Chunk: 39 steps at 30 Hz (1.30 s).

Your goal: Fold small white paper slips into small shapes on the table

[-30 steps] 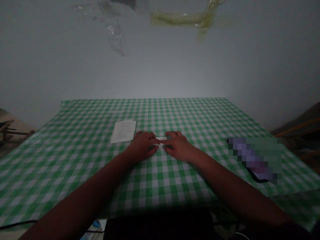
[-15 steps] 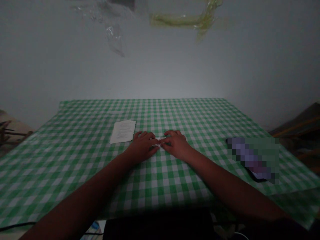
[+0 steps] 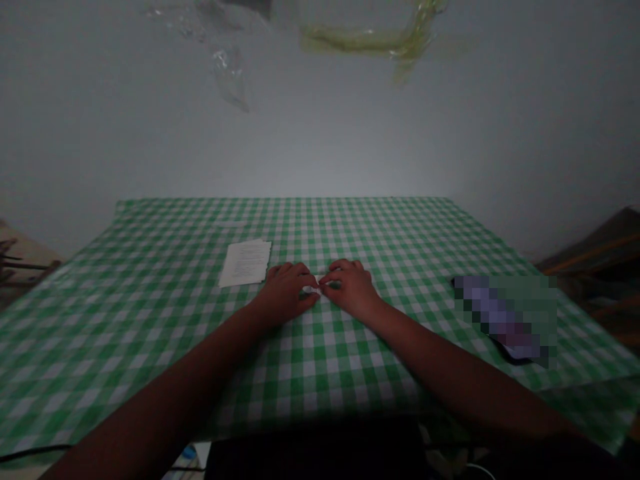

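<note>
Pinching a small paper [image 3: 313, 286] at frame centre.
Our left hand [image 3: 286, 295] and right hand [image 3: 353, 291] grip its ends, equally near; it seems to run left-right, though dimness blurs it.

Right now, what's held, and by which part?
A small white folded paper piece: left hand and right hand pinch it where they meet; exact spot hidden.

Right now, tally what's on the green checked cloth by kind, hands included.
2 hands: left hand, right hand
1 small white folded paper piece, at both hands' fingertips
1 white printed paper sheet
1 dark flat object, mostly pixelated
Total: 5
</note>
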Motion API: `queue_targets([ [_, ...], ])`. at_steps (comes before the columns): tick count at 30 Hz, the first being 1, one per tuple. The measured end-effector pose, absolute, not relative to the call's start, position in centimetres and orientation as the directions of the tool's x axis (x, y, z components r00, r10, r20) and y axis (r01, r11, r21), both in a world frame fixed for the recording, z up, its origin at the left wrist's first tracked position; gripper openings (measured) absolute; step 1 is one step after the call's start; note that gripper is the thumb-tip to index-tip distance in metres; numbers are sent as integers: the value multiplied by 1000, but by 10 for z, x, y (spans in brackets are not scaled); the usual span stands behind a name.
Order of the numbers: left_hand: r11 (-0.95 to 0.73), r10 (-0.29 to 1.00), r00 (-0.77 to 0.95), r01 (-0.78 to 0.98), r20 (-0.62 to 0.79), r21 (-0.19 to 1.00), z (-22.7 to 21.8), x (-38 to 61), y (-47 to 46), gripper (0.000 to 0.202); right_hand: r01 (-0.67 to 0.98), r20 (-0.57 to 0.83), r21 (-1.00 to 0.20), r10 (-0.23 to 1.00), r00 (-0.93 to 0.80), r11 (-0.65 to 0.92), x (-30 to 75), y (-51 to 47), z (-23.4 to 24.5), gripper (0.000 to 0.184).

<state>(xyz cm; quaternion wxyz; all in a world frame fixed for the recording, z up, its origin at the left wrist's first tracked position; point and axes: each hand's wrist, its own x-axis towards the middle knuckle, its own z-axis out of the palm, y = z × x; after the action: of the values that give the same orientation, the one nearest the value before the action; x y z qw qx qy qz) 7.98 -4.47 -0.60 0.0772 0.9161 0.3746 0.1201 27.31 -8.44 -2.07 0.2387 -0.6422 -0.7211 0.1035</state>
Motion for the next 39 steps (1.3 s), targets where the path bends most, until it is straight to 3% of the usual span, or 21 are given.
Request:
queue_targets([
  [13, -717, 694, 700, 654, 168, 239, -4, 80, -45, 21, 875, 235, -478, 971, 42, 78, 292, -79, -18, 12],
  [18, -718, 694, 699, 654, 171, 237, -4, 81, -45, 21, 892, 274, -351, 942, -194, 286, 287, -88, -10, 21],
  [21, -707, 705, 689, 666, 169, 236, -5, 80, -45, 20, 884, 188, -237, 912, -365, 403, 279, -101, 1, 27],
  [28, -704, 708, 684, 666, 173, 249, -6, 80, -44, 20, 978, 48, -41, 978, -203, 205, 279, -110, 17, 30],
  [34, -694, 716, 682, 671, 149, 260, -5, 79, -44, 22, 983, 72, -35, 981, -179, 181, 285, -105, 16, 28],
  [39, -697, 713, 684, 671, 152, 252, -5, 80, -44, 20, 942, 74, -78, 944, -322, 327, 273, -111, 17, 28],
])
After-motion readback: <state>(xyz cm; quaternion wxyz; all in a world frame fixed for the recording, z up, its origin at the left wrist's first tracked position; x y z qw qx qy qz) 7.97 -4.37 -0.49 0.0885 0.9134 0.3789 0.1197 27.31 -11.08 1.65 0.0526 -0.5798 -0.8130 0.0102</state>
